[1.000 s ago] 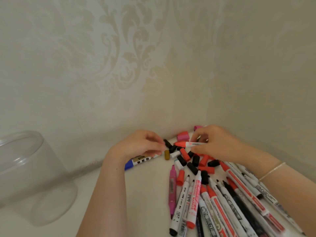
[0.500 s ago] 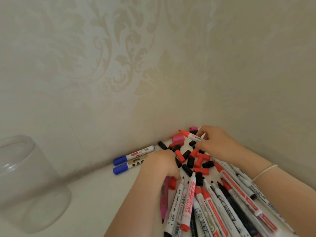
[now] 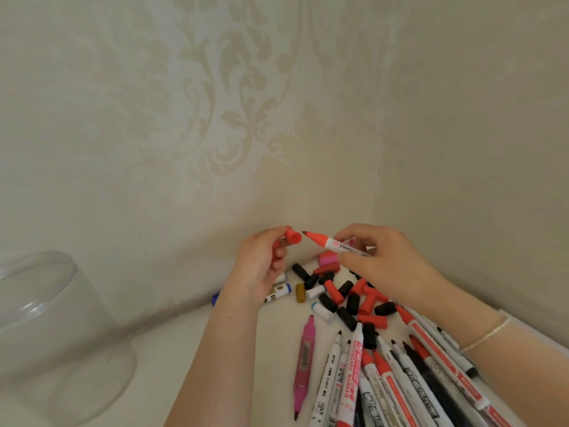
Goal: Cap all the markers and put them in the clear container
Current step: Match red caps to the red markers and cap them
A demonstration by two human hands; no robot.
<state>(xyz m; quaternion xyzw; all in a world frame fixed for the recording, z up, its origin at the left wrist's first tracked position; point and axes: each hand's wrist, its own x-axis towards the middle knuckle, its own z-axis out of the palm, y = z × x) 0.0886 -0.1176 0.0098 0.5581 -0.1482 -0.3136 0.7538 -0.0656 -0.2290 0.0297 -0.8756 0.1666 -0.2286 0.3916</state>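
- Head view: red cap [image 3: 292,236] pinched in left hand [image 3: 261,266], open mouth turned toward the right hand
- Red marker [image 3: 331,242] gripped by right hand [image 3: 381,260] around the barrel, bare tip aimed at the cap mouth, just short of it, not touching
- Long axis of marker running from right fingers toward left fingers, slightly raised at the tip; cap axis looks close to in line, so likely a short straight push to seat it
- Both held above loose caps [image 3: 345,297], open air around the gap, wall corner close behind
- Uncapped markers [image 3: 400,380] fanned under the right forearm
- Clear container [image 3: 46,334] well apart, beyond the left forearm, on its side by the look of it, nearer the left hand
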